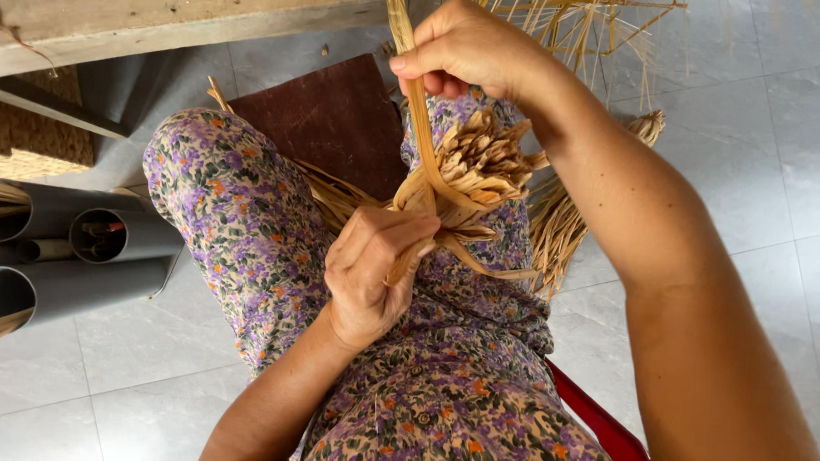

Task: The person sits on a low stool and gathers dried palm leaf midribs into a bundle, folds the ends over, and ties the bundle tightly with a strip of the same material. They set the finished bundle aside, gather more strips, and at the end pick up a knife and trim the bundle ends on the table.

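left hand point(372, 270): fingers clamp dry straw bundle point(471, 174) | right hand point(466, 46): fingers pinch flat strip point(420, 122)

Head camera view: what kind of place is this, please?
Probably a home craft workshop for weaving dried plant fibre. A pale tiled floor, grey plastic pipes holding stalks, and a rough wooden bench suggest it.

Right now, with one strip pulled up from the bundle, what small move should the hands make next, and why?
Probably fold the strip down across the bundle and tuck it by the left hand. The right hand pinches it taut and upright, the left hand clamps the bundle's base on the lap, and other strip ends already lie folded at the bundle's top.
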### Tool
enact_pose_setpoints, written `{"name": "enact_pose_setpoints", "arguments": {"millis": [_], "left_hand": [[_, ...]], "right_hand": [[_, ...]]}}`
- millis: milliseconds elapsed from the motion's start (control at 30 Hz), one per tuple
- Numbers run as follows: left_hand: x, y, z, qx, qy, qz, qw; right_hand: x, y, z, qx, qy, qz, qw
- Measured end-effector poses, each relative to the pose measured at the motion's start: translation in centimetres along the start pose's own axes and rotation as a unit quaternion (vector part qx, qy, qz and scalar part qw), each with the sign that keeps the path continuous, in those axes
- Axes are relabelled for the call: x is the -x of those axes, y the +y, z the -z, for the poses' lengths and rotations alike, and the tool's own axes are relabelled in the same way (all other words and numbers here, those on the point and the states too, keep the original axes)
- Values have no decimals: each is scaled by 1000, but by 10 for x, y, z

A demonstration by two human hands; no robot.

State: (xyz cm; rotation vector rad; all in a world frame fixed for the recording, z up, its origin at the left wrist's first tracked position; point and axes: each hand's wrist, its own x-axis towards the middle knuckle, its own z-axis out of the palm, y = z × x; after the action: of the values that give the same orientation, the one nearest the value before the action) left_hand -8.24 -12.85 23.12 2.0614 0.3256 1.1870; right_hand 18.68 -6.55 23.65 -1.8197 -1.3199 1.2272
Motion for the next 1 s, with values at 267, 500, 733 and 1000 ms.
{"name": "enact_pose_setpoints", "arguments": {"millis": [267,500,733,1000], "left_hand": [[-13,0,-4,77,-13,27,997],[-2,-6,-3,290,40,164,942],[5,2,-4,317,47,175,931],[4,12,7,285,22,178,942]], "right_hand": [[-9,20,-39,-560,-114,83,817],[-40,44,-56,-647,-161,190,721],[-75,65,-42,-628,93,144,759],[-100,63,-43,-593,212,116,768]]}}
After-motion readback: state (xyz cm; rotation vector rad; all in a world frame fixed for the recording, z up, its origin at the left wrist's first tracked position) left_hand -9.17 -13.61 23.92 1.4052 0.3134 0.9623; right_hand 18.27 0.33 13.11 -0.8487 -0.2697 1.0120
